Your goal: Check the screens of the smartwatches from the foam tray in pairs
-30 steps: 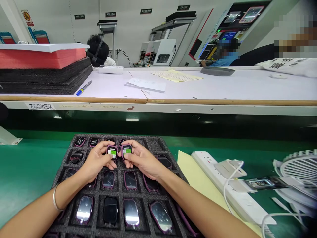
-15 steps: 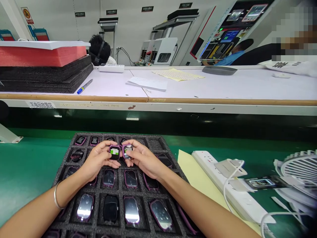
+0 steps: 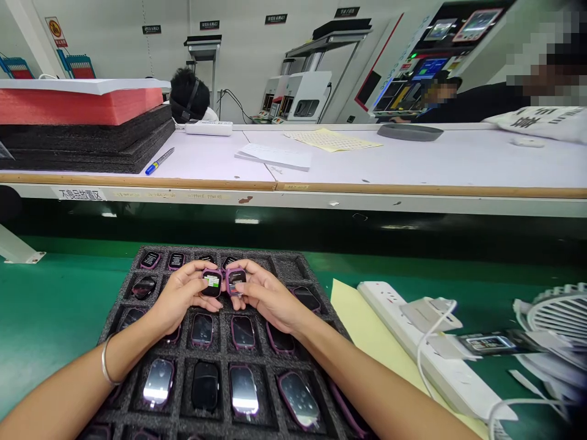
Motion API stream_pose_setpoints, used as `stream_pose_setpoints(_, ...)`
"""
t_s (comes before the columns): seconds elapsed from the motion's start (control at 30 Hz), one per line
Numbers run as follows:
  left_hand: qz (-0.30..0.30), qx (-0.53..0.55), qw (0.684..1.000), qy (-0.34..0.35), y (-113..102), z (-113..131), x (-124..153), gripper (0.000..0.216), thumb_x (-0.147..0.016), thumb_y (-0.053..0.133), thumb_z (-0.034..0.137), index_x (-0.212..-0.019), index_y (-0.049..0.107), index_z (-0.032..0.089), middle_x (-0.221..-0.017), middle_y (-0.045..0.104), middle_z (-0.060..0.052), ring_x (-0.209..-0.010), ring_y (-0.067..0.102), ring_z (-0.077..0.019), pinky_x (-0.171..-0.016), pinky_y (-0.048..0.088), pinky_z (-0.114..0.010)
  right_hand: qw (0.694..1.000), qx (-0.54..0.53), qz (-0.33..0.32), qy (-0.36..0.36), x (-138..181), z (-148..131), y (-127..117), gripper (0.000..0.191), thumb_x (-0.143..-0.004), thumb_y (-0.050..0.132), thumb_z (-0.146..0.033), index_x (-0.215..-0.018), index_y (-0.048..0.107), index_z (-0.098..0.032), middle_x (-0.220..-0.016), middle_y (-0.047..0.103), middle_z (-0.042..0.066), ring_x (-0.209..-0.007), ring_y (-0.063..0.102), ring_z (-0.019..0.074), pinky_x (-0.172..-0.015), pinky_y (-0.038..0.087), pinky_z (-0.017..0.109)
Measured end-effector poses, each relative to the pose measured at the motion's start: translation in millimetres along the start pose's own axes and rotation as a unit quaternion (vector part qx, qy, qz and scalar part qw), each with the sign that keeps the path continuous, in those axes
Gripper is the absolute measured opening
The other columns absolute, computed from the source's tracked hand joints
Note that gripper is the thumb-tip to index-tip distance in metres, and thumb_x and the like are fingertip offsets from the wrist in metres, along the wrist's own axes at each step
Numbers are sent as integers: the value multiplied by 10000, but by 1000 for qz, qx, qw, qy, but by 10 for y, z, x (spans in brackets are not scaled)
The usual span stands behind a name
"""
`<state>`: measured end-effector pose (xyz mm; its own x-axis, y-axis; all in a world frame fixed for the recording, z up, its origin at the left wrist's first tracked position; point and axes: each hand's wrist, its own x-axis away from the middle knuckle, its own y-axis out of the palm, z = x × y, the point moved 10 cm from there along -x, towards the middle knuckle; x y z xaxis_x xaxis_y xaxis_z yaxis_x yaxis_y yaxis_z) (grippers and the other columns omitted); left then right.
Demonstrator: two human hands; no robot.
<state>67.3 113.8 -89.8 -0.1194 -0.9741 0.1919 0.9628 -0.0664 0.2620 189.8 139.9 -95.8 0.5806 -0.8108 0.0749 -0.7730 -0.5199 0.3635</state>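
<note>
Two purple-framed smartwatch bodies without straps are held side by side above the foam tray (image 3: 183,351). My left hand (image 3: 186,290) is closed on the left smartwatch (image 3: 211,282), whose lit screen shows green and white blocks. On the right smartwatch (image 3: 236,278), my right hand (image 3: 266,296) is closed, its thumb over the lower part of the lit screen. Below them, the tray's compartments hold several more watch bodies, such as a dark one (image 3: 205,385) and a glossy one (image 3: 244,390). Along the back row, several screens show white text, like this watch (image 3: 150,260).
Right of the tray lie a yellow sheet (image 3: 362,318), a white power strip (image 3: 440,354) with plugs and cables, and a white fan (image 3: 554,318). A raised shelf (image 3: 348,165) behind bears foam sheets (image 3: 92,143), a pen (image 3: 159,161) and papers. Other people are beyond it.
The right watch's screen has changed from a green and white display to a mostly dark one with some colour. Both hands keep their hold; the camera view has shifted slightly.
</note>
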Motion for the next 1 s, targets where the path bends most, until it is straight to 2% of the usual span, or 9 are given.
stream_pose_setpoints(0.17, 1, 8, 1000, 2, -7, 17, 0, 361, -756, 686, 338, -1067, 620, 167, -863, 732, -55, -599, 717, -182, -625, 588, -325, 1000, -10, -11, 0, 0, -6, 25, 389, -764, 728, -194, -1133, 605, -219, -855, 694, 1, -607, 649, 118, -602, 442, 262)
stream_pose_setpoints(0.3, 0, 6, 1000, 11, -1, 32, 0, 357, -736, 714, 289, -1064, 624, 179, -871, 722, -31, -609, 713, -166, -632, 584, -308, 1000, -16, -16, -3, 5, -10, 30, 380, -756, 719, -164, -1118, 616, -218, -866, 701, 6, -633, 670, 132, -615, 466, 273)
stream_pose_setpoints(0.6, 12, -30, 999, 27, -10, 38, -15, 422, -716, 800, 319, -1066, 608, 182, -866, 710, -16, -564, 688, -132, -587, 565, -268, 1000, -10, -6, 3, -10, 10, 3, 353, -803, 762, -318, -1100, 608, -207, -822, 688, -4, -613, 673, 124, -609, 470, 264)
stream_pose_setpoints(0.83, 11, -24, 999, 28, -21, 25, -44, 464, -703, 749, 206, -1143, 603, 198, -945, 698, -26, -624, 693, -137, -648, 559, -290, 1000, -15, -6, 0, -19, -1, 2, 385, -746, 680, -112, -1109, 606, -216, -814, 692, -4, -655, 673, 136, -628, 476, 271)
stream_pose_setpoints(0.93, 16, -23, 999, 31, -3, 52, -57, 526, -677, 742, 159, -1179, 594, 197, -961, 696, -31, -617, 673, -127, -637, 544, -280, 1000, -19, 2, -2, -15, -1, -16, 395, -731, 656, -89, -1100, 603, -221, -826, 696, -3, -656, 671, 135, -625, 475, 270)
stream_pose_setpoints(1.0, 13, -4, 999, 50, 59, 162, 25, 551, -650, 763, 100, -1168, 612, 208, -948, 689, -21, -657, 658, -114, -646, 529, -246, 1000, -23, 6, -5, -19, 5, -28, 397, -740, 668, -99, -1109, 596, -226, -843, 699, 1, -666, 670, 134, -641, 483, 273)
